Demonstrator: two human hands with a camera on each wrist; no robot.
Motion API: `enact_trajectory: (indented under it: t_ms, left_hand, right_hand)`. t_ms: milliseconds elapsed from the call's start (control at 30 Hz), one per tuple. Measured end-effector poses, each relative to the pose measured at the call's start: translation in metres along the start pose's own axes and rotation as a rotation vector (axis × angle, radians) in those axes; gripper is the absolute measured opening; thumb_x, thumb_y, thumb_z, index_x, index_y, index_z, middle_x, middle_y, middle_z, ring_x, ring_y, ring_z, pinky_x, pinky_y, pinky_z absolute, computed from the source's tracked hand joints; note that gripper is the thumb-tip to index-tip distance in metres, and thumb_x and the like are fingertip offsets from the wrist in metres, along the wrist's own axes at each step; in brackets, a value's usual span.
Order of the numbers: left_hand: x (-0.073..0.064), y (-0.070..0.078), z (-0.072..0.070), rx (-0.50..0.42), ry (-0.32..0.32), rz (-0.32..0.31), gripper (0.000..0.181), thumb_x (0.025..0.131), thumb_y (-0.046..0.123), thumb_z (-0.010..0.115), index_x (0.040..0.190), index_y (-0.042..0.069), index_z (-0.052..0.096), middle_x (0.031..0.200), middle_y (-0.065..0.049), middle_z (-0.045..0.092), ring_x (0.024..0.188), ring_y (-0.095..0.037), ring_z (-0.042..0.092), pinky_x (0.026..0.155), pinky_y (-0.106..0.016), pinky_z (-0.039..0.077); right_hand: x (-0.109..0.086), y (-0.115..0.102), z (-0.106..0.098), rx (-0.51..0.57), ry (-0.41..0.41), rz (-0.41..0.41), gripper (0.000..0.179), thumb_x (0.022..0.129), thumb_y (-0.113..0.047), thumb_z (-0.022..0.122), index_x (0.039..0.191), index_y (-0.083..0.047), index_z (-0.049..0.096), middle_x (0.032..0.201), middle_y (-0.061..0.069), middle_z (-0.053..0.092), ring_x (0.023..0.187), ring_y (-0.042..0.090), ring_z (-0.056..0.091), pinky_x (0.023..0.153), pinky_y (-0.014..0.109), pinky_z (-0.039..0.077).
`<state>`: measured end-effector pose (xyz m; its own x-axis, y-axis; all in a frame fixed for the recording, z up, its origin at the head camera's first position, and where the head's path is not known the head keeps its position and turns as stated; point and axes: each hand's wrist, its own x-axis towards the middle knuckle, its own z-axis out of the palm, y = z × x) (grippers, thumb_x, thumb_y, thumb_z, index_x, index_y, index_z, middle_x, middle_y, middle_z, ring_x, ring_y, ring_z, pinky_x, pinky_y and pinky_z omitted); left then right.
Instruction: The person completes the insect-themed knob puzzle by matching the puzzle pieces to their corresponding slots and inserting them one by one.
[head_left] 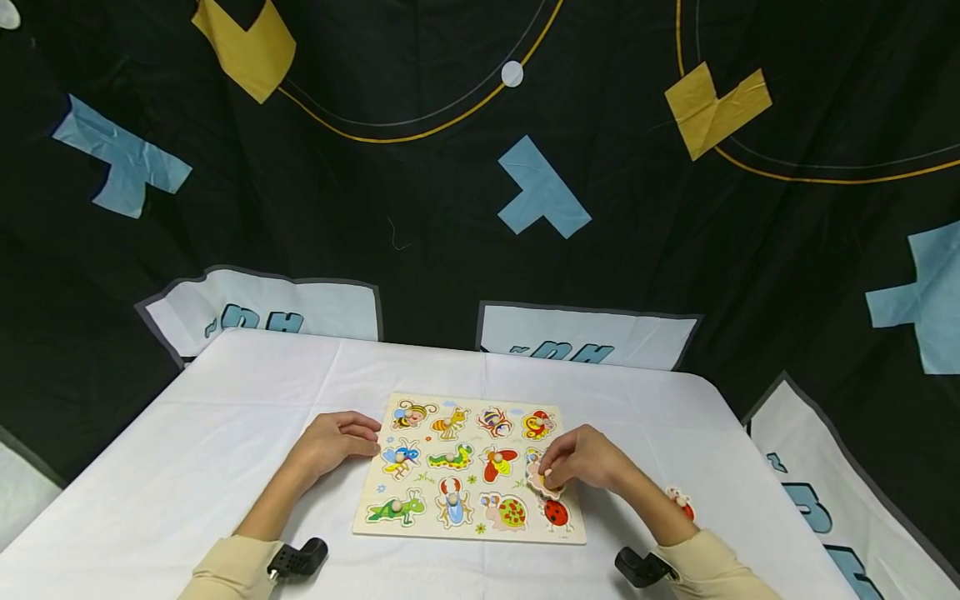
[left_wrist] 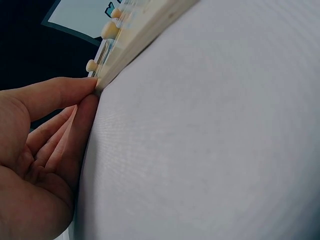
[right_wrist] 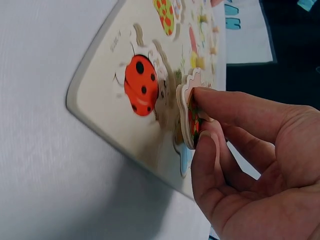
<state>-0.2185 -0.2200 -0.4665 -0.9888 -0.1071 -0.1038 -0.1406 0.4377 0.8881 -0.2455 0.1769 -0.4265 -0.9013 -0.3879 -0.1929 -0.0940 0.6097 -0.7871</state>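
A wooden insect puzzle board (head_left: pixel 420 533) lies on the white table between the hands. My left hand (head_left: pixel 339 444) rests at its left side; in the left wrist view the thumb and fingertips touch the board's edge. Over the board's right side, my right hand (head_left: pixel 588 457) pinches a scalloped puzzle piece (right_wrist: pixel 185 117) with a pink rim and red and green markings. The piece is tilted above the board, its picture partly covered by fingers. Close beside it is a red ladybug picture (right_wrist: pixel 141 86). Several knobbed insect pieces, such as the green caterpillar (head_left: pixel 450 456), sit in the board.
Right of the board, a loose red-and-white piece (head_left: pixel 681 502) lies on the tablecloth (head_left: pixel 262 400), partly behind the right forearm. A black cloth (head_left: pixel 420 275) with blue and yellow shapes hangs behind the table. Each wrist carries a black camera (head_left: pixel 298 558).
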Motion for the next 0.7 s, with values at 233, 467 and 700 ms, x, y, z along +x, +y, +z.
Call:
enact_trajectory:
  t_ms: [233, 467, 700]
  left_hand:
    - [0.001, -0.002, 0.000, -0.002, -0.004, 0.005, 0.040, 0.074, 0.011, 0.085, 0.111, 0.002, 0.073, 0.088, -0.003, 0.077, 0.080, -0.010, 0.066, 0.072, -0.025, 0.050]
    - [0.001, -0.002, -0.001, 0.003, -0.003, 0.005, 0.039, 0.074, 0.011, 0.085, 0.111, 0.002, 0.073, 0.088, -0.002, 0.077, 0.081, -0.010, 0.067, 0.074, -0.024, 0.049]
    - [0.001, -0.002, -0.001, -0.007, -0.004, 0.002, 0.038, 0.074, 0.010, 0.084, 0.110, 0.002, 0.073, 0.088, -0.002, 0.077, 0.081, -0.010, 0.066, 0.073, -0.024, 0.050]
  right_hand:
    - [0.002, -0.003, 0.008, -0.027, -0.020, -0.041, 0.013, 0.069, -0.003, 0.085, 0.079, -0.007, 0.077, 0.066, -0.001, 0.066, 0.062, 0.011, 0.056, 0.059, 0.026, 0.043]
    - [0.003, -0.009, 0.015, -0.020, -0.061, -0.056, 0.013, 0.070, -0.003, 0.086, 0.079, -0.006, 0.077, 0.064, -0.003, 0.063, 0.060, 0.010, 0.054, 0.057, 0.025, 0.042]
    - [0.003, -0.014, 0.023, -0.022, -0.106, -0.061, 0.013, 0.070, -0.002, 0.085, 0.079, -0.007, 0.078, 0.064, -0.004, 0.064, 0.060, 0.009, 0.054, 0.056, 0.025, 0.042]
